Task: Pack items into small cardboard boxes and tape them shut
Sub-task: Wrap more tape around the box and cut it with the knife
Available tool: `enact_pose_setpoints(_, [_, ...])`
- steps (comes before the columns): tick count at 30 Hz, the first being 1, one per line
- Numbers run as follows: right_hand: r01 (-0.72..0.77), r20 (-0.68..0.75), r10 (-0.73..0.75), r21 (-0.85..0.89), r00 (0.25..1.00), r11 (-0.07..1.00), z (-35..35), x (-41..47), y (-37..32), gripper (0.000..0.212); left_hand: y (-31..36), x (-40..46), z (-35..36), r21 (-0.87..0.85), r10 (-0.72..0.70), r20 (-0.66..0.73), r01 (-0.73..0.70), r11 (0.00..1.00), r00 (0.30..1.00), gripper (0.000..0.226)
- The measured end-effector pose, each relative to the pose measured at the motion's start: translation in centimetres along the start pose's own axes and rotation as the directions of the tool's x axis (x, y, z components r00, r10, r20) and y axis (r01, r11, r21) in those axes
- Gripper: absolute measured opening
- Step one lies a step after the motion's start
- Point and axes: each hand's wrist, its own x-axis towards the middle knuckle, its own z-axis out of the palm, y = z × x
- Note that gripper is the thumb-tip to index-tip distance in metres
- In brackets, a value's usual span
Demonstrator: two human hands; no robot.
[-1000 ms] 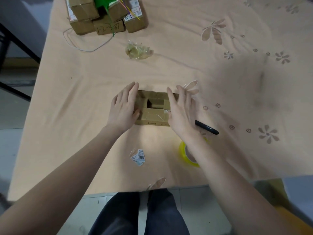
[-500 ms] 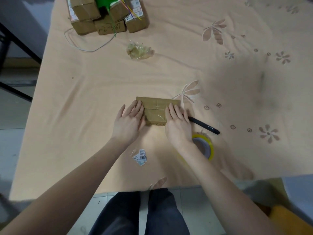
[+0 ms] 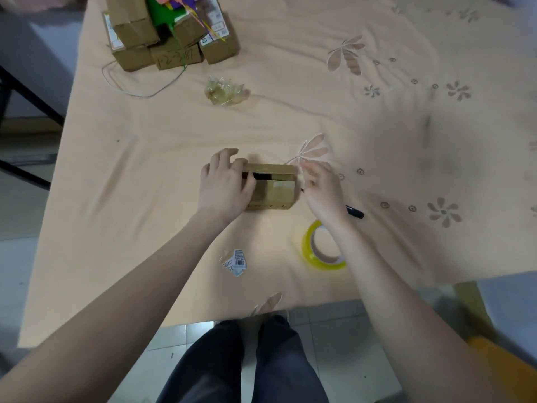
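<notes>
One small box [image 3: 273, 189] is sitting with its flaps slightly parted, contents unseen. The left hand [image 3: 225, 184] is gripping its end; the right hand [image 3: 319, 187] is blurred, its grip unclear. One tape roll [image 3: 321, 247] is lying nearby.

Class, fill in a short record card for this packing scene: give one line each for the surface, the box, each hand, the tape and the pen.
surface: peach flowered cloth
box: small cardboard box, dark gap showing along its top
left hand: left hand grips the box's left end
right hand: right hand at the box's right end, blurred
tape: yellow tape roll, lying near the right forearm
pen: black pen, partly hidden by the right hand
</notes>
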Motion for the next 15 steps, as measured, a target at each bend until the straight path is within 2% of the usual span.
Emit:
enact_pose_setpoints(3, [-0.141,-0.108,0.144,0.03,0.984,0.99,-2.4,-1.8,1.8,0.035,2.6,-1.4,-0.1,-0.085,0.207,0.012,-0.205,0.975,0.978,0.029])
enact_pose_setpoints(5, [-0.225,-0.147,0.222,-0.005,0.964,0.974,-3.7,-3.2,3.8,0.032,4.5,-2.4,0.7,-0.153,0.301,0.063,-0.288,0.945,0.952,0.026])
enact_pose_setpoints(7, [-0.316,-0.146,0.302,-0.086,0.942,0.945,-4.5,-4.6,5.8,0.026,6.1,-3.4,2.0,-0.195,0.264,0.191,-0.227,0.954,0.946,0.029])
enact_pose_setpoints(9, [-0.403,-0.119,0.387,-0.177,0.914,0.898,-4.8,-5.7,7.7,0.028,7.3,-3.9,3.7,-0.139,0.165,0.334,-0.124,0.982,0.928,0.041])
enact_pose_setpoints(12, [-0.436,-0.103,0.428,-0.067,0.898,0.898,-4.5,-7.0,9.7,0.032,8.5,-4.5,6.1,-0.077,0.066,0.445,-0.035,0.996,0.893,0.065])
enact_pose_setpoints(15, [-0.423,-0.073,0.425,0.048,0.902,0.905,-4.1,-7.8,10.5,0.023,8.9,-4.8,7.8,-0.042,0.016,0.523,0.007,0.999,0.852,0.069])
